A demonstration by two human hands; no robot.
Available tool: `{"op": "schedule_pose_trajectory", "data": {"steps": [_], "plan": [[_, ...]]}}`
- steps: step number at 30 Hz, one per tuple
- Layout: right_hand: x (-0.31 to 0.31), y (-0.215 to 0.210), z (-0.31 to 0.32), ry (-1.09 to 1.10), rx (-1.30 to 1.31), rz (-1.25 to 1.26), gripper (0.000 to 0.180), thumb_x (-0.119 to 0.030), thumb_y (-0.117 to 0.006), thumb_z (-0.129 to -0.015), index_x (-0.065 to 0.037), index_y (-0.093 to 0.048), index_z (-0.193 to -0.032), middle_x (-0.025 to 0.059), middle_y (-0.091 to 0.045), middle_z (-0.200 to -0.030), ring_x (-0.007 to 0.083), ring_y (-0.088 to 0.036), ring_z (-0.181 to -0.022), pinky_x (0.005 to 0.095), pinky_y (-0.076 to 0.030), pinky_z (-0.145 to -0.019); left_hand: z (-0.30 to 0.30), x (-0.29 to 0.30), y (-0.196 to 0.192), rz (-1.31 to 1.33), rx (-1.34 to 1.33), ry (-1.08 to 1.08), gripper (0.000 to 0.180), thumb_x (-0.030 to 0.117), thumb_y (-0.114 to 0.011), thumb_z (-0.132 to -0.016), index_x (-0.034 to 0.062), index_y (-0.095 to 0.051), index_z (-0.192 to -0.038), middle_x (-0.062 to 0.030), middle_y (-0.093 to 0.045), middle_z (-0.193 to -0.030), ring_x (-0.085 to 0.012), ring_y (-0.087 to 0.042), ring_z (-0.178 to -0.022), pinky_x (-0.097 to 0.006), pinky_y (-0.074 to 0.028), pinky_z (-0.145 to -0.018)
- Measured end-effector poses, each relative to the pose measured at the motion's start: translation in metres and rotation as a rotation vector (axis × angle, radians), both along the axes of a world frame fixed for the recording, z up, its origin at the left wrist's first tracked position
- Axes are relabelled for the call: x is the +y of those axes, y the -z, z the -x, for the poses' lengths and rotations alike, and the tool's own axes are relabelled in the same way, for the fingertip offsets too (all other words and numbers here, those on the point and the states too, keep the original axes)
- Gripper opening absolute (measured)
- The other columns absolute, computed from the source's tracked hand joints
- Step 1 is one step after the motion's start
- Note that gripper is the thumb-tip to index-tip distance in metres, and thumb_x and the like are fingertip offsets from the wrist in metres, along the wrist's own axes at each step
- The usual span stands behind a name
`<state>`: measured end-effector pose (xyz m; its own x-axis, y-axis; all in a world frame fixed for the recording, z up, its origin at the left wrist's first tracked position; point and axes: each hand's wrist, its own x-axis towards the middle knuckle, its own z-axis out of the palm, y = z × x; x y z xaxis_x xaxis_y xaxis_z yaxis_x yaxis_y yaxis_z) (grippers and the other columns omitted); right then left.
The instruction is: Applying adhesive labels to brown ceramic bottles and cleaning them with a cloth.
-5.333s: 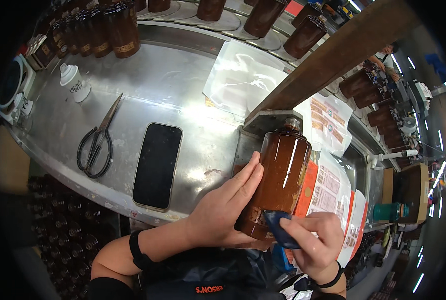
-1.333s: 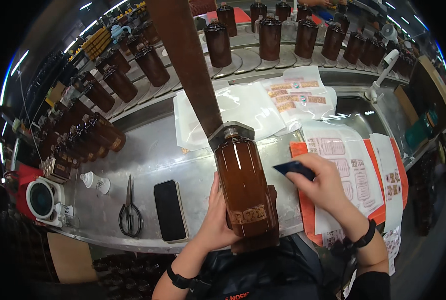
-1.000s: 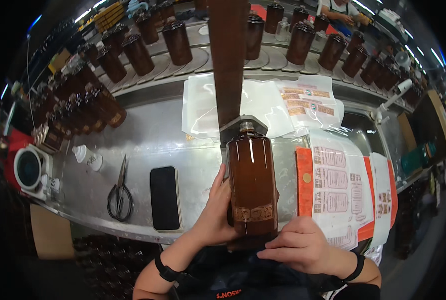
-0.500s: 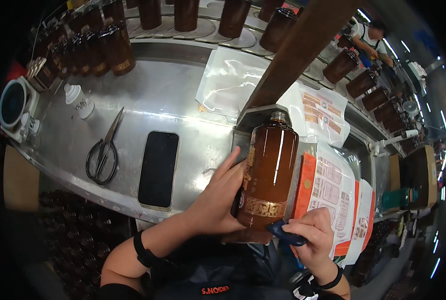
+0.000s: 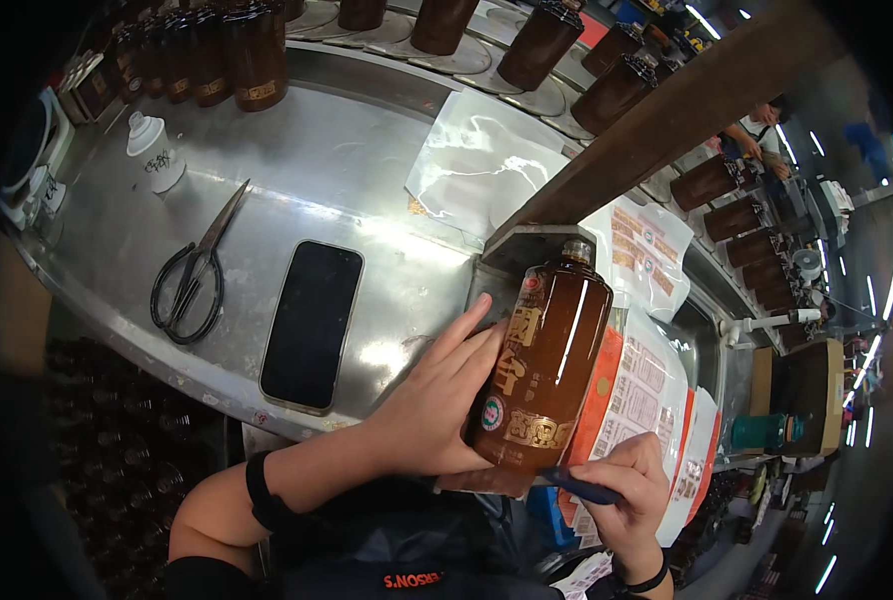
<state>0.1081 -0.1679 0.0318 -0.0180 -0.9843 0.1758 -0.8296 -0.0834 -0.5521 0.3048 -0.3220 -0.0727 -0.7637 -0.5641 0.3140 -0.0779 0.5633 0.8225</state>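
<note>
A brown glass bottle (image 5: 557, 350) with gold lettering and a gold patterned band lies tilted on the worktop before me, its capless-looking clear neck pointing away. My left hand (image 5: 442, 395) steadies its left side, the palm against the glass, thumb near the base and fingers stretched along it. In my right hand (image 5: 627, 495) is a flat dark blue scraper (image 5: 582, 486), pinched between thumb and fingers. Its tip touches or nearly touches the bottle near the base; the exact contact is hard to see. Sheets of printed labels (image 5: 652, 375) lie right of the bottle.
Black-handled scissors (image 5: 197, 275), a phone (image 5: 312, 325) and a white squeeze bottle (image 5: 155, 152) lie or stand on the metal worktop (image 5: 297, 165). A brown post (image 5: 657, 120) rises beyond the bottle. More brown bottles (image 5: 542, 45) stand on a conveyor behind; a co-worker (image 5: 762, 140) is far right.
The bottle has rolled to the right, bringing its gold lettering and round emblem into fuller view. The scraper stays near the base, now seen more edge-on. The whole view has shifted slightly.
</note>
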Motion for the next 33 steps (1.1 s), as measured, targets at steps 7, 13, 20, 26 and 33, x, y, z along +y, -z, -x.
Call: {"op": "schedule_pose_trajectory", "data": {"steps": [7, 13, 20, 26, 33], "plan": [[-0.015, 0.001, -0.013, 0.002, 0.173, 0.145, 0.039, -0.005, -0.076, -0.064, -0.013, -0.078, -0.102, 0.0034, -0.066, -0.091, 0.0218, -0.054, -0.078, 0.0333, -0.041, -0.071, -0.008, 0.004, -0.003, 0.077, 0.035, -0.09, 0.109, 0.047, -0.084, -0.069, -0.0121, -0.034, -0.146, -0.0271, -0.038, -0.151, -0.0423, -0.025, -0.148, -0.049, -0.026, -0.119], [-0.017, 0.002, -0.009, -0.142, 0.205, 0.141, 0.05, -0.003, -0.072, -0.059, -0.013, -0.077, -0.107, 0.0061, -0.066, -0.092, 0.0228, -0.057, -0.079, 0.037, -0.042, -0.071, -0.005, 0.003, -0.002, 0.071, 0.095, -0.109, 0.106, 0.048, -0.084, -0.069, -0.0118, -0.039, -0.144, -0.0282, -0.04, -0.15, -0.0432, -0.032, -0.145, -0.05, -0.031, -0.117], [-0.02, -0.008, -0.014, -0.248, 0.301, 0.12, 0.044, -0.011, -0.073, -0.063, -0.014, -0.078, -0.106, 0.0029, -0.065, -0.091, 0.021, -0.054, -0.073, 0.0336, -0.042, -0.066, -0.005, 0.008, 0.001, 0.042, 0.249, -0.104, 0.102, 0.05, -0.087, -0.068, -0.0122, -0.046, -0.138, -0.0332, -0.04, -0.147, -0.0461, -0.051, -0.13, -0.045, -0.046, -0.107], [-0.025, -0.014, -0.009, -0.236, 0.351, 0.089, 0.048, -0.011, -0.071, -0.059, -0.015, -0.078, -0.107, 0.0028, -0.065, -0.093, 0.0208, -0.054, -0.076, 0.0327, -0.042, -0.067, -0.006, 0.006, -0.007, 0.181, 0.299, -0.135, 0.093, 0.049, -0.086, -0.068, -0.0109, -0.052, -0.13, -0.0333, -0.048, -0.141, -0.046, -0.053, -0.127, -0.045, -0.048, -0.105], [-0.031, -0.022, -0.013, -0.248, 0.378, 0.049, 0.043, -0.012, -0.071, -0.062, -0.015, -0.079, -0.104, 0.0005, -0.065, -0.091, 0.018, -0.054, -0.074, 0.0318, -0.043, -0.066, -0.005, 0.005, -0.011, 0.223, 0.313, -0.142, 0.087, 0.048, -0.086, -0.068, -0.0097, -0.056, -0.125, -0.0324, -0.055, -0.135, -0.0465, -0.056, -0.124, -0.045, -0.05, -0.102]]}}
